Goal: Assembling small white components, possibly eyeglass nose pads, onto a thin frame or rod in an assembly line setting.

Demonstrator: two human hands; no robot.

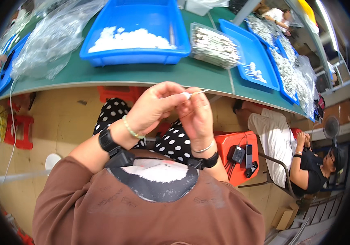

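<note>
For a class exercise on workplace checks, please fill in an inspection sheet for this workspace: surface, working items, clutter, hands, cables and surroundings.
Surface: green tabletop, pale front edge.
Working items: small white piece and thin stick in hand; white pieces heaped in a blue tub; clear plastic container of thin pieces; shallow blue tray with a few pieces.
Clutter: crumpled clear plastic bag, left; black box on a red stool.
Hands: left hand pinches the small white piece; right hand pinches the thin stick.
Cables: white cord hanging at left; black cables on the red stool.
Surroundings: seated co-worker at right; cardboard box nearby.
</note>
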